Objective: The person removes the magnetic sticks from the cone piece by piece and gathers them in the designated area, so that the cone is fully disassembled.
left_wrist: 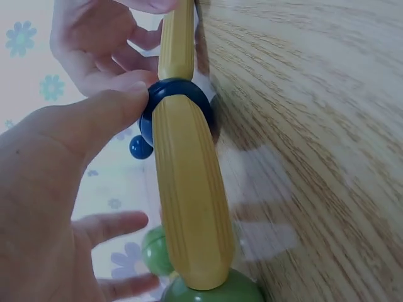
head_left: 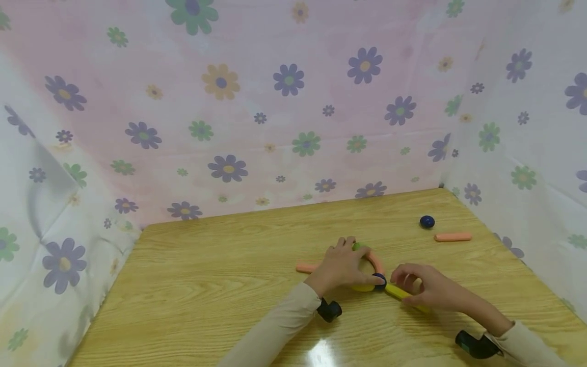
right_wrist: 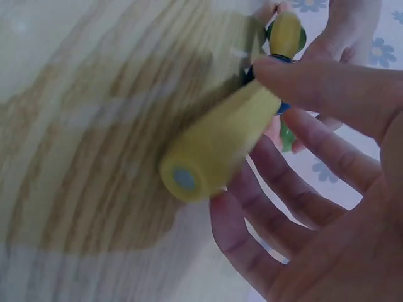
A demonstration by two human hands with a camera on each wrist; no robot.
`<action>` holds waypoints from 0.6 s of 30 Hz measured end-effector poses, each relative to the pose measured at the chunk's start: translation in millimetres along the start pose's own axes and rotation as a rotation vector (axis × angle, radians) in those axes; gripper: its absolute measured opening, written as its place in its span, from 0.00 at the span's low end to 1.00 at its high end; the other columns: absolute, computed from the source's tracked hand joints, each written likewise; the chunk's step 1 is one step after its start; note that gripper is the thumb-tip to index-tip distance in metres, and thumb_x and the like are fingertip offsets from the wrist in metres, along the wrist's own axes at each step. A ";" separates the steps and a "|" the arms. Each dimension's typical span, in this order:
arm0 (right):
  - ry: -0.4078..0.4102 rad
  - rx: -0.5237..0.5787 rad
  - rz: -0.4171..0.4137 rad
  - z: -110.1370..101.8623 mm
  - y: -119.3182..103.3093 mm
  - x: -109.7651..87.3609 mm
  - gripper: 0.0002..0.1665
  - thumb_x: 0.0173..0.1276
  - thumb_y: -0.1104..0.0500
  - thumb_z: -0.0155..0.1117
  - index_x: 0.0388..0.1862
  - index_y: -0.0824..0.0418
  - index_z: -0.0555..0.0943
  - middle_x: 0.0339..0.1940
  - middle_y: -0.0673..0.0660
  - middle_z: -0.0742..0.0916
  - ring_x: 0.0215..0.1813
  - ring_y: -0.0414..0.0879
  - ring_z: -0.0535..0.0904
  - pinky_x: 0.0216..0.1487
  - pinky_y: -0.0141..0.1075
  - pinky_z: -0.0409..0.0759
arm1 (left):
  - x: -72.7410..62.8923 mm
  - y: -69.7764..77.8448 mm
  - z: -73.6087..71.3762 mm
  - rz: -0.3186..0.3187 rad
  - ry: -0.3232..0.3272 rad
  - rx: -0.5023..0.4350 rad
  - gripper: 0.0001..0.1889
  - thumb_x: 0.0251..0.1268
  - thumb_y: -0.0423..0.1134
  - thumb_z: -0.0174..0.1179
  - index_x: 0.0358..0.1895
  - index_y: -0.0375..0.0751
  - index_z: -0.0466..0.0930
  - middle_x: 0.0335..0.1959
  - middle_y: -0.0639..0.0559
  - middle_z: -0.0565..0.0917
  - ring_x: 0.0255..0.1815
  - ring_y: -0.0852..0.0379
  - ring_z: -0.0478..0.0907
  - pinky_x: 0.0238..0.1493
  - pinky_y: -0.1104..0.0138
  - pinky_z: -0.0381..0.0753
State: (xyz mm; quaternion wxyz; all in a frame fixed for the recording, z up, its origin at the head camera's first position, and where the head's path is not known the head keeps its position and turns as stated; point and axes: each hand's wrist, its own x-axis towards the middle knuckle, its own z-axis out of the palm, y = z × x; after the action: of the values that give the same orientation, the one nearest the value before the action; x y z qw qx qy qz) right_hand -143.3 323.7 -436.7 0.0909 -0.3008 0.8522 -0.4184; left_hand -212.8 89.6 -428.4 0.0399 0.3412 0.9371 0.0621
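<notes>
My left hand [head_left: 343,265] spreads over a ring of toy pieces, its thumb pressed to a navy ball [left_wrist: 179,88] and its other fingers stretched out near a green ball [head_left: 357,246]. An orange curved stick [head_left: 377,262] and a yellow stick [left_wrist: 192,189] meet at the navy ball. Another green ball [left_wrist: 214,290] sits at the yellow stick's other end. My right hand [head_left: 428,288] pinches a second yellow stick [right_wrist: 220,138] between thumb and fingers; one end of it is at the navy ball, the free end shows a grey disc.
On the wooden table [head_left: 220,265], a loose navy ball [head_left: 427,221] and an orange stick [head_left: 453,237] lie at the back right. Another orange stick [head_left: 306,268] pokes out left of my left hand. Flowered cloth [head_left: 257,102] walls the back and sides.
</notes>
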 end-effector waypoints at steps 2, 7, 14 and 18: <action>0.011 -0.020 0.008 0.5 1.6 -0.5 0.17 0.58 0.59 0.72 0.45 0.57 0.76 0.39 0.52 0.81 0.36 0.41 0.77 0.26 0.35 0.75 | -1.2 1.3 -0.1 -0.020 -0.001 0.007 0.43 0.47 0.81 0.44 0.68 0.67 0.63 0.69 0.49 0.60 0.65 0.52 0.61 0.56 0.56 0.69; 0.048 -0.071 -0.008 -1.1 4.5 -0.3 0.15 0.56 0.62 0.72 0.41 0.56 0.77 0.35 0.51 0.81 0.33 0.39 0.76 0.26 0.34 0.75 | -1.7 2.3 0.1 0.027 0.021 0.041 0.41 0.53 0.78 0.43 0.69 0.64 0.62 0.70 0.49 0.60 0.68 0.52 0.59 0.60 0.55 0.66; 0.103 -0.153 -0.001 -4.9 7.7 3.2 0.15 0.54 0.65 0.72 0.39 0.55 0.79 0.34 0.49 0.81 0.32 0.38 0.75 0.28 0.33 0.75 | 3.0 -2.2 -0.6 0.210 -0.034 0.074 0.31 0.61 0.70 0.45 0.68 0.71 0.61 0.70 0.56 0.60 0.72 0.55 0.51 0.66 0.56 0.59; 0.131 -0.194 -0.007 -6.7 10.8 2.8 0.16 0.54 0.67 0.72 0.39 0.54 0.79 0.35 0.49 0.81 0.31 0.38 0.74 0.29 0.34 0.74 | 4.6 -4.1 -3.2 0.239 -0.088 0.065 0.30 0.61 0.70 0.46 0.68 0.74 0.61 0.68 0.57 0.61 0.72 0.56 0.50 0.64 0.59 0.60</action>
State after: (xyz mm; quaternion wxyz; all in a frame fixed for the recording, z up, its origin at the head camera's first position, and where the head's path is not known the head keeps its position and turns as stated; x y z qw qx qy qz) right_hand -152.9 331.6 -440.5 0.0041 -0.2830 0.8917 -0.3532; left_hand -219.3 89.2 -426.1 0.0624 0.4539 0.8886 0.0211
